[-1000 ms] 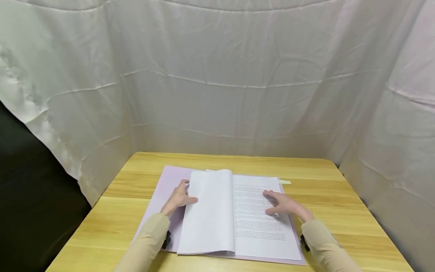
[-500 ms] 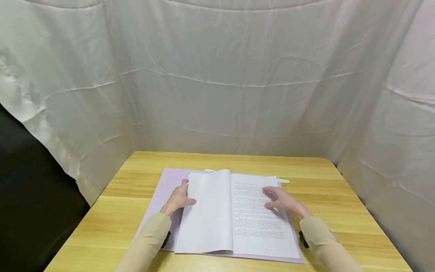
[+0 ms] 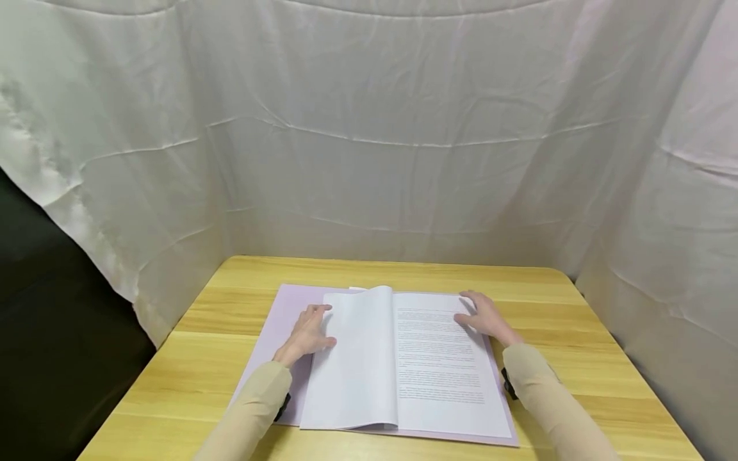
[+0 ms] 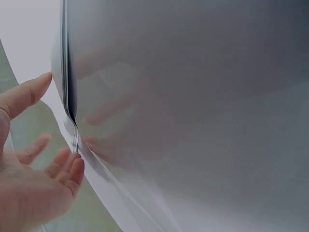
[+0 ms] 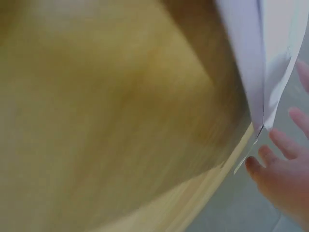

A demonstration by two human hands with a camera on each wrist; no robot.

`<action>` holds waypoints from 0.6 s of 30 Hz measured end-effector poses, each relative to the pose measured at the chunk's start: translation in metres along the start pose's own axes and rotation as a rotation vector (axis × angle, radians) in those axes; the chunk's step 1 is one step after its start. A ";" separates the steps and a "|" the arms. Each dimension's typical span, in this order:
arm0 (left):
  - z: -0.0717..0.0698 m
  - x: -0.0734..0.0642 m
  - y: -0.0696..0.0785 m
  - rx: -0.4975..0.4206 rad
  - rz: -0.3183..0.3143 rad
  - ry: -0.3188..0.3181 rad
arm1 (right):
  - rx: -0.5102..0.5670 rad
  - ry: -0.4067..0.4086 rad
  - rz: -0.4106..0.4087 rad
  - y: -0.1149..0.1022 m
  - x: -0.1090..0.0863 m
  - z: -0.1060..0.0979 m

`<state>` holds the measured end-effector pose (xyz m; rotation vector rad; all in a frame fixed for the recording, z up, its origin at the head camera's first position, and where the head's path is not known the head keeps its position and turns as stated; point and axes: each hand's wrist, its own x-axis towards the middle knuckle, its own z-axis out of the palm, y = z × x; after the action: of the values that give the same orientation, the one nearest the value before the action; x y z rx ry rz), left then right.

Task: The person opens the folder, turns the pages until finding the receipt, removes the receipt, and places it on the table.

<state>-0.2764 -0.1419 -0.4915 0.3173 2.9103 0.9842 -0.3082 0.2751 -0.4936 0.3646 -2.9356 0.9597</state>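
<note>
A lilac folder (image 3: 291,304) lies spread on the table, bearing a stack of white paper. Blank-looking turned sheets (image 3: 357,368) bow up along the fold on the left; a page of printed text (image 3: 438,365) faces up on the right. My left hand (image 3: 305,333) rests at the outer edge of the turned sheets, thumb over them and fingers spread. In the left wrist view, fingertips (image 4: 76,169) are right at the stacked paper edges (image 4: 66,63). At the printed page's upper right corner is my right hand (image 3: 487,318), fingers extended, close to a thin pale tab (image 5: 245,157).
The wood-grain table (image 3: 576,358) extends on both sides of the folder, with its far edge behind it. Pale grey curtains (image 3: 403,160) hang round the back and sides. Dark cloth (image 3: 52,333) shows at the far left.
My right hand has moved up and outward from the middle of the printed page to its upper right corner, covering the tab in the head view. The left hand has hardly moved.
</note>
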 end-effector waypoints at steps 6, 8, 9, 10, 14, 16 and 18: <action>0.001 0.000 -0.001 -0.052 0.102 -0.067 | -0.031 0.019 0.003 0.003 0.013 0.001; 0.002 0.000 -0.001 -0.057 0.130 -0.083 | -0.040 0.021 0.009 0.002 0.016 0.001; 0.002 0.001 -0.001 -0.058 0.140 -0.087 | -0.038 0.022 0.017 0.002 0.017 0.001; 0.003 0.001 -0.001 -0.056 0.148 -0.091 | -0.037 0.027 0.024 0.002 0.017 0.001; 0.003 0.001 -0.002 -0.054 0.146 -0.105 | -0.031 0.059 0.054 0.001 0.018 0.000; 0.004 0.001 -0.002 -0.057 0.142 -0.109 | -0.013 0.078 0.075 0.000 0.018 0.000; 0.004 0.002 -0.003 -0.065 0.143 -0.111 | 0.020 0.095 0.107 -0.001 0.018 0.001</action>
<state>-0.2780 -0.1414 -0.4959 0.5648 2.7815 1.0406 -0.3255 0.2702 -0.4917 0.1584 -2.8865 0.9897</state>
